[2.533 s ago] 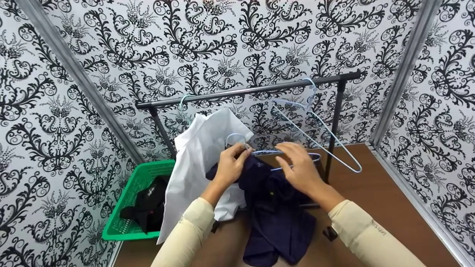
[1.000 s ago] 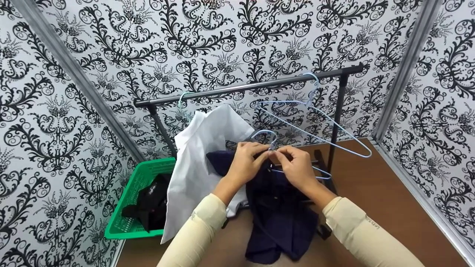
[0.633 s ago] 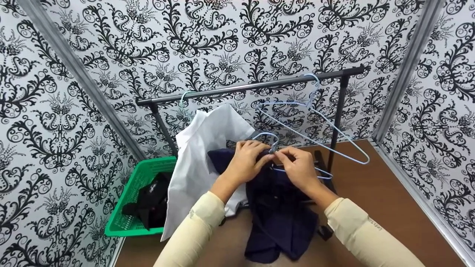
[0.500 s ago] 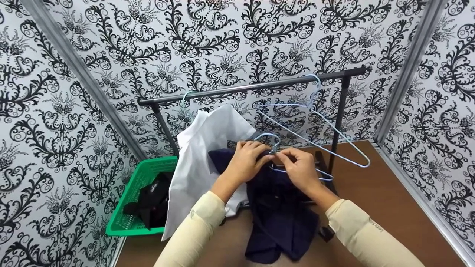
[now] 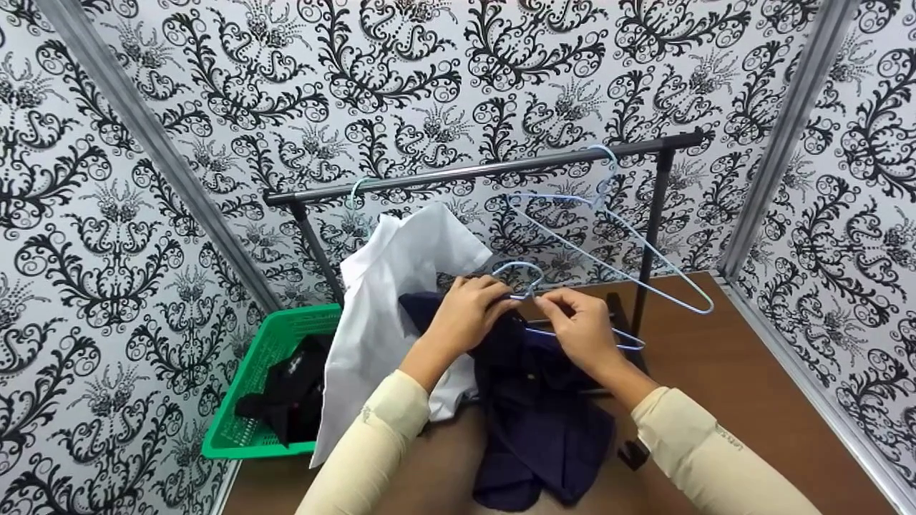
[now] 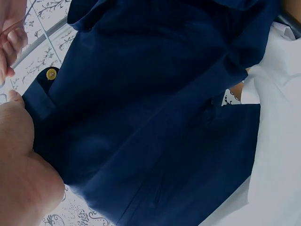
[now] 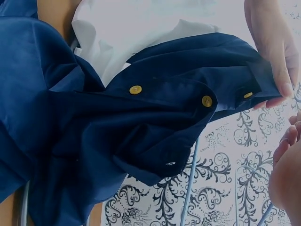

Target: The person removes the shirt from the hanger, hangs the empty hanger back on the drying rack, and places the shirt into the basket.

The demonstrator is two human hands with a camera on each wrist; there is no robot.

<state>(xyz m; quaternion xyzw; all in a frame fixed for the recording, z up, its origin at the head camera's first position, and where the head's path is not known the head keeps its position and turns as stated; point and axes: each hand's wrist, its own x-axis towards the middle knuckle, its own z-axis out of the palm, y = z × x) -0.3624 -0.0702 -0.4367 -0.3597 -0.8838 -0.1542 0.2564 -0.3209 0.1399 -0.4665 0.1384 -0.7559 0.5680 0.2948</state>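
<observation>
A navy shirt (image 5: 540,436) with yellow buttons drapes below both hands. Its collar area is gripped by the left hand (image 5: 465,315), beside a light blue hanger (image 5: 519,265) whose hook points up. At the base of that hook, the right hand (image 5: 587,332) pinches the hanger's neck between thumb and finger. One lower corner of the hanger sticks out to the right of the shirt. In the right wrist view the left hand (image 7: 277,52) pinches the shirt's edge (image 7: 225,77) near a button. The left wrist view shows mostly navy cloth (image 6: 141,94), hiding the left fingertips.
A white shirt (image 5: 401,265) hangs at the left of a dark metal rack (image 5: 472,170). Another blue hanger (image 5: 644,247) hangs bare at its right. Left stands a green basket (image 5: 265,451) with black clothing (image 5: 293,393). A brown table (image 5: 730,357) lies beneath.
The right hand, spread and apart at first, came in to pinch the hanger's neck. The left hand moved right with the collar and hanger. Lately the hands have drawn slightly apart.
</observation>
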